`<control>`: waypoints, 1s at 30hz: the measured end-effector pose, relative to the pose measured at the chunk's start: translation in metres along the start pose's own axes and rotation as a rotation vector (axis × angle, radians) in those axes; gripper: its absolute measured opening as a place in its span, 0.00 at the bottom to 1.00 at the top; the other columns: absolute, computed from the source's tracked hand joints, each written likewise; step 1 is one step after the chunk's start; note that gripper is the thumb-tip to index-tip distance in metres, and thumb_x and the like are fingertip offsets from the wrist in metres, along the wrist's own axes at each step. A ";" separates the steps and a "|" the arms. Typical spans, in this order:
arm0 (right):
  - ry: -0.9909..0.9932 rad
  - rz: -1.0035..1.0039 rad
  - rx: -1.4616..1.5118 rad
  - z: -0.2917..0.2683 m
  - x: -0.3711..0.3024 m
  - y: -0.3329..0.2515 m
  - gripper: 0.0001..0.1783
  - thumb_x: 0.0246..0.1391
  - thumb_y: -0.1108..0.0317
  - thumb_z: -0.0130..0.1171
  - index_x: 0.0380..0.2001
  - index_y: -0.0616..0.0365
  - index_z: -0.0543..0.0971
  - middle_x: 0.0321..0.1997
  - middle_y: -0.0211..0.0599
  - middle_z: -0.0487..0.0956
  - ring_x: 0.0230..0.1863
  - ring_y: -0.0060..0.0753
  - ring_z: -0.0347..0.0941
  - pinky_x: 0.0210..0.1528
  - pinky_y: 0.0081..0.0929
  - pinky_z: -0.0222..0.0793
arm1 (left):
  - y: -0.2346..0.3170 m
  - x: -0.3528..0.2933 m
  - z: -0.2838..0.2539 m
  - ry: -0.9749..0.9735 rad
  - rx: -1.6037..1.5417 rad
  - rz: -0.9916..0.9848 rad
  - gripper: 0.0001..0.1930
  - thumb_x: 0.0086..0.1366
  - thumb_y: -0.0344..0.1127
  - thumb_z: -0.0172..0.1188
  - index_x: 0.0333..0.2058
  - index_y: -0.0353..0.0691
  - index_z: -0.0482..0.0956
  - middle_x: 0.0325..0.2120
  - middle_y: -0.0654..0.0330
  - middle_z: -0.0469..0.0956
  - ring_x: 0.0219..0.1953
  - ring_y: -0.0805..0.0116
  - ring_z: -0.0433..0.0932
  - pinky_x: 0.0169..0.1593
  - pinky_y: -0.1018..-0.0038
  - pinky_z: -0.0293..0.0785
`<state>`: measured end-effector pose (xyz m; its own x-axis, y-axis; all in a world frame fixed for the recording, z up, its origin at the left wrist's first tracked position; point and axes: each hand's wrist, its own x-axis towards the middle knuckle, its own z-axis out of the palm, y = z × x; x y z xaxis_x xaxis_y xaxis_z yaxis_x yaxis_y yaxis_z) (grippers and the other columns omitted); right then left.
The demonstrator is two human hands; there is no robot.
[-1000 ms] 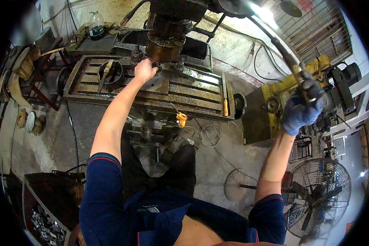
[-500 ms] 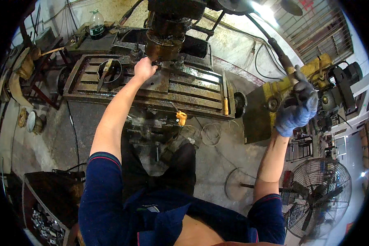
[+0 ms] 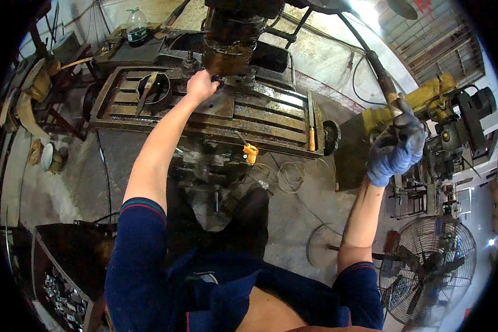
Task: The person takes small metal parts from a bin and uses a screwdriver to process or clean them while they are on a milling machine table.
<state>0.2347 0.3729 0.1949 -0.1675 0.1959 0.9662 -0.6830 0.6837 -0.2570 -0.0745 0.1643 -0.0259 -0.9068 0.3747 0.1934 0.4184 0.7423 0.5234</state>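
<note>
My bare left hand [image 3: 202,86] is closed at the lower end of the machine's dark, oily spindle head [image 3: 227,52], above the slotted metal table [image 3: 205,124]. Its fingers curl around a small dark part there, which I cannot make out. Out to the right, my right hand [image 3: 398,145], in a blue-grey work glove, is wrapped around the end of a long lever [image 3: 383,77] that slopes down from the machine's top. On the table's left part sits a round pan [image 3: 159,91] with a brush [image 3: 147,91] lying across it.
A wooden-handled file [image 3: 311,130] lies at the table's right end. A yellow-handled tool [image 3: 250,152] is at the front edge. A standing fan [image 3: 428,271] is at lower right, a bin of metal parts [image 3: 66,296] at lower left. A plastic bottle [image 3: 136,27] stands behind.
The view has shifted a little, so the machine sits slightly further right in it. My left hand stays at the spindle and my right hand keeps hold of the lever, slightly lower.
</note>
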 end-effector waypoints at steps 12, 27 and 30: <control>-0.012 0.024 -0.072 -0.002 -0.001 -0.005 0.14 0.56 0.62 0.43 0.24 0.61 0.70 0.28 0.36 0.72 0.31 0.28 0.66 0.39 0.27 0.60 | -0.064 -0.125 -0.128 0.421 -0.016 0.157 0.18 0.53 0.35 0.58 0.45 0.44 0.73 0.35 0.55 0.76 0.34 0.54 0.76 0.37 0.63 0.72; 0.082 0.120 0.021 0.001 0.008 -0.009 0.18 0.52 0.56 0.49 0.23 0.62 0.73 0.28 0.41 0.74 0.36 0.38 0.69 0.42 0.31 0.60 | -0.122 -0.131 -0.119 0.388 0.327 0.157 0.11 0.56 0.31 0.51 0.38 0.39 0.75 0.27 0.49 0.75 0.29 0.49 0.74 0.36 0.60 0.70; 0.087 0.083 0.087 -0.004 0.010 -0.004 0.19 0.51 0.55 0.52 0.23 0.63 0.74 0.27 0.42 0.75 0.38 0.42 0.71 0.44 0.34 0.61 | -0.120 -0.126 -0.123 0.359 0.297 0.147 0.10 0.56 0.31 0.51 0.37 0.39 0.76 0.27 0.48 0.74 0.29 0.48 0.75 0.36 0.59 0.71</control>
<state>0.2382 0.3748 0.2053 -0.1659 0.3122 0.9354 -0.7289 0.6001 -0.3295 -0.0164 -0.0398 -0.0112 -0.7758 0.3112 0.5489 0.4931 0.8418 0.2197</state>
